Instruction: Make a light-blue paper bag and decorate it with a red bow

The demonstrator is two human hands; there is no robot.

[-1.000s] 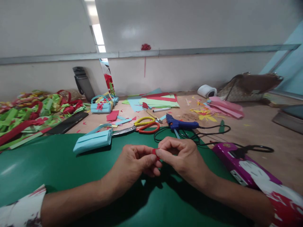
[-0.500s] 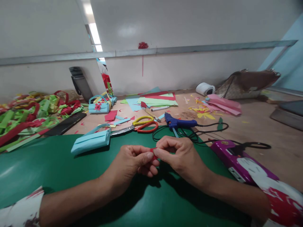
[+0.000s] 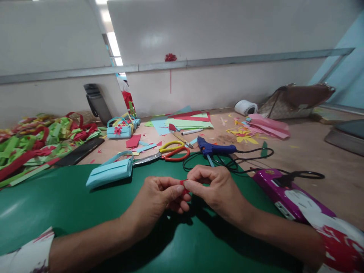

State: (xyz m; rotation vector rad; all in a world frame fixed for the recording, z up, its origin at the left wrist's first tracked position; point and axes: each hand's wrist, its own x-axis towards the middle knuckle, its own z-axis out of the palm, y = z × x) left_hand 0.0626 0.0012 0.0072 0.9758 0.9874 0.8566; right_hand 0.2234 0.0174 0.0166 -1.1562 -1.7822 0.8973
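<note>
A small piece of red paper (image 3: 184, 185) is pinched between my two hands, above the green mat. My left hand (image 3: 163, 193) grips its left side between thumb and index finger, the other fingers curled below. From the other side, my right hand (image 3: 213, 189) pinches it with thumb and fingertip. Fingers cover most of the piece, so its shape is hidden. Beyond my hands lie scissors (image 3: 174, 151) with yellow and orange handles and a blue glue gun (image 3: 217, 147). Left of the scissors is a folded light-blue paper bag (image 3: 109, 173).
A purple power strip (image 3: 287, 195) and black cables lie to the right. At the left are heaped paper strips (image 3: 36, 140), a phone (image 3: 81, 151) and a bottle (image 3: 98, 104). Paper sheets (image 3: 190, 121), a pen (image 3: 192, 131) and a handbag (image 3: 295, 100) are at the back.
Both hands keep their pinch on the red paper and have barely moved. The camera view has shifted very slightly.
</note>
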